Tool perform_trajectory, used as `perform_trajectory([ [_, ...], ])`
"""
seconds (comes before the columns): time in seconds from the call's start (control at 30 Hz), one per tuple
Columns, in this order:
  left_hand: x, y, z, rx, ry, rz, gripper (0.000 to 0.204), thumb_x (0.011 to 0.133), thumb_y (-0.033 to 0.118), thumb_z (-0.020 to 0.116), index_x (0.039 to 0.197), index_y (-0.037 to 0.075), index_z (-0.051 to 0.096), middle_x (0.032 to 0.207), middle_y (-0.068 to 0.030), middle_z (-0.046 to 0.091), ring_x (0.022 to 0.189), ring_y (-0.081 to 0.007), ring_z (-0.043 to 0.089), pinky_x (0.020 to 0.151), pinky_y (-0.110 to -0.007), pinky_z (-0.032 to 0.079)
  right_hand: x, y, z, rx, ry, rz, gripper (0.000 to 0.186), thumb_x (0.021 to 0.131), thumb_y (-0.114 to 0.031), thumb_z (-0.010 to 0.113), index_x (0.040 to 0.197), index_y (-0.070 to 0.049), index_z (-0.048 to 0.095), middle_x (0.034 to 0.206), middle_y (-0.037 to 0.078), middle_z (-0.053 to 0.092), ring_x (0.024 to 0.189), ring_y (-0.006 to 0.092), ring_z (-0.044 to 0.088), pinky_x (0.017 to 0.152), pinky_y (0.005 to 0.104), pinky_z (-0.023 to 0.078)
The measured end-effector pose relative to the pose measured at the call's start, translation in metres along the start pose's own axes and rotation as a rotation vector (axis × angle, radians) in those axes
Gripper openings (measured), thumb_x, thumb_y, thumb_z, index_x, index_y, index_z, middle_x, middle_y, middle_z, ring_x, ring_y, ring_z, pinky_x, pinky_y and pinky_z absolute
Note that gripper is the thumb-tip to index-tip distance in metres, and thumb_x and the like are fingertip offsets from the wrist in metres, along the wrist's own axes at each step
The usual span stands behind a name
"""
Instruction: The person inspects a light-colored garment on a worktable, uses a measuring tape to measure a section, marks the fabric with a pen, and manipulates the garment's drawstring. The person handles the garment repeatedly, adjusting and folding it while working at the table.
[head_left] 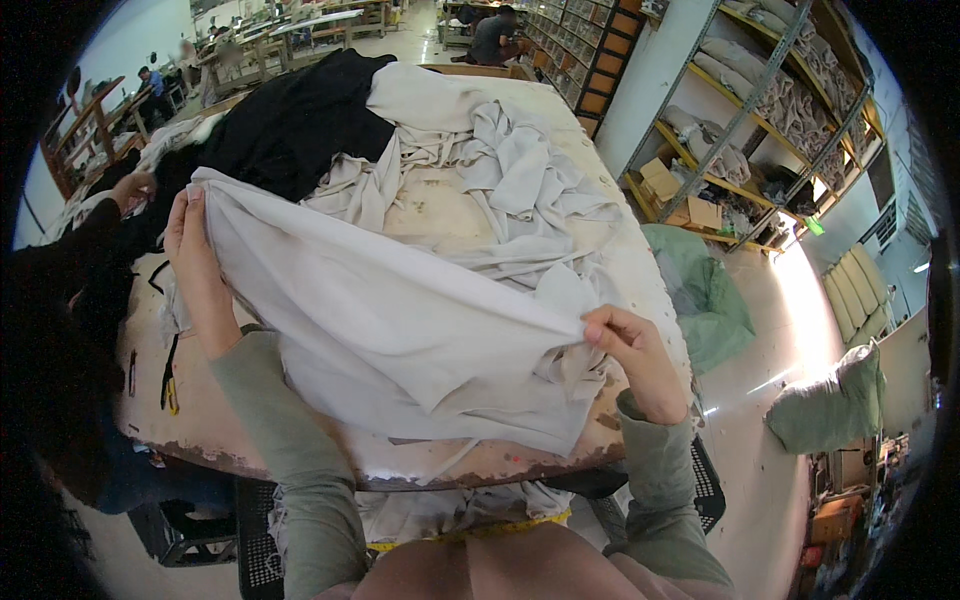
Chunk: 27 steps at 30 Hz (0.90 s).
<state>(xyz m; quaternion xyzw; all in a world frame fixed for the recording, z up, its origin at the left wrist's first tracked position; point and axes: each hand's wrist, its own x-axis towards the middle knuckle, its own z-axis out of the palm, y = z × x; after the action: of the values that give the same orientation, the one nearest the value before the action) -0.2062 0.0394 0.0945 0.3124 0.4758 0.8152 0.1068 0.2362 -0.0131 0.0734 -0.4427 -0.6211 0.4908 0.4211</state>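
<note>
A large piece of pale grey-white fabric (390, 310) is stretched between my two hands over the near part of the worktable. My left hand (195, 235) pinches its upper left corner, thumb in front. My right hand (625, 345) grips the other end lower down, with folds gathering at the fingers. The lower part of the cloth hangs onto the tabletop near its front edge. Beyond it lie crumpled light fabric pieces (525, 165) and a heap of black fabric (295, 120).
At the left, a dark-sleeved person's hand (132, 190) rests near the black heap. A yellow-and-black cutter (172, 395) lies on the worktable (225, 420). Green sacks (700, 300) stand right of the table, near a metal shelf (745, 120) of bundled cloth. Black crates (260, 540) sit below.
</note>
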Motion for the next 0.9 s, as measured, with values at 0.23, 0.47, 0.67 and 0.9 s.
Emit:
perform_trajectory([
  [0.23, -0.094, 0.028, 0.069, 0.369, -0.917, 0.338, 0.031, 0.079, 0.021, 0.073, 0.102, 0.002, 0.065, 0.095, -0.0052, 0.066, 0.091, -0.0119, 0.058, 0.087, -0.026, 0.042, 0.029, -0.010, 0.039, -0.020, -0.070, -0.158, 0.014, 0.090, -0.015, 0.063, 0.089, -0.001, 0.064, 0.087, -0.001, 0.062, 0.082, 0.0047, 0.053, 0.072, 0.0204, 0.040],
  [0.47, -0.128, 0.017, 0.092, 0.300, -1.396, -0.231, 0.026, 0.076, 0.018, 0.074, 0.097, 0.004, 0.067, 0.091, -0.0033, 0.066, 0.089, -0.0094, 0.056, 0.085, -0.025, 0.041, 0.075, 0.010, 0.043, -0.074, -0.267, -0.100, 0.023, 0.086, -0.021, 0.069, 0.096, 0.000, 0.068, 0.081, -0.001, 0.062, 0.075, 0.0064, 0.054, 0.072, 0.0212, 0.042],
  [0.67, -0.098, -0.001, 0.081, 0.277, -1.162, -0.232, 0.021, 0.080, 0.024, 0.071, 0.085, 0.004, 0.065, 0.079, 0.0003, 0.060, 0.079, -0.0081, 0.053, 0.074, -0.023, 0.040, 0.087, 0.061, 0.026, 0.243, -0.038, 0.102, 0.016, 0.085, -0.014, 0.070, 0.095, -0.002, 0.065, 0.075, -0.003, 0.059, 0.068, 0.0047, 0.051, 0.063, 0.0179, 0.040],
  [0.9, -0.094, -0.013, 0.082, 0.471, -1.239, -0.230, 0.024, 0.082, 0.026, 0.068, 0.087, 0.003, 0.065, 0.078, -0.0007, 0.060, 0.077, -0.0093, 0.052, 0.074, -0.025, 0.041, 0.089, 0.082, 0.033, 0.491, 0.229, -0.049, 0.020, 0.086, -0.009, 0.067, 0.103, 0.000, 0.061, 0.087, 0.003, 0.064, 0.078, 0.0088, 0.060, 0.073, 0.0232, 0.050],
])
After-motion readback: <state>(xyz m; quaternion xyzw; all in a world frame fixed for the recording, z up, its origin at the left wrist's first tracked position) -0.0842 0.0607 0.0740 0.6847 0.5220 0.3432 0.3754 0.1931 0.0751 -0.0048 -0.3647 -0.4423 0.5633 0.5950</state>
